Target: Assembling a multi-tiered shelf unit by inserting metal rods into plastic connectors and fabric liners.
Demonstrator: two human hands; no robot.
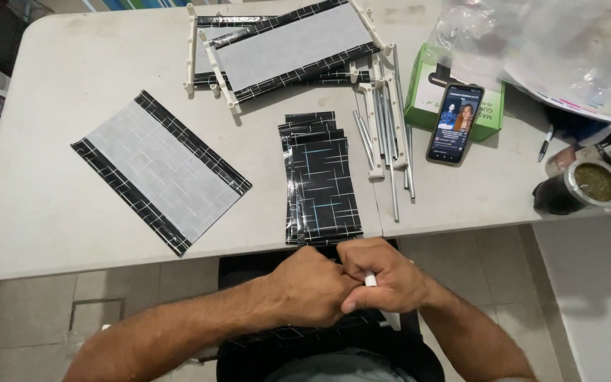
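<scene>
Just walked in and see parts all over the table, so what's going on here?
A person sits at a white table with both hands together at its near edge. The right hand grips a small white piece, and the left hand closes against it over black patterned fabric on the lap. On the table lie a stack of black panels, a grey panel, metal rods, a partly built rack and a phone.

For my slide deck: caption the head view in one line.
Both hands, left and right, grip a small white part below a table edge near stacked black fabric panels.
</scene>
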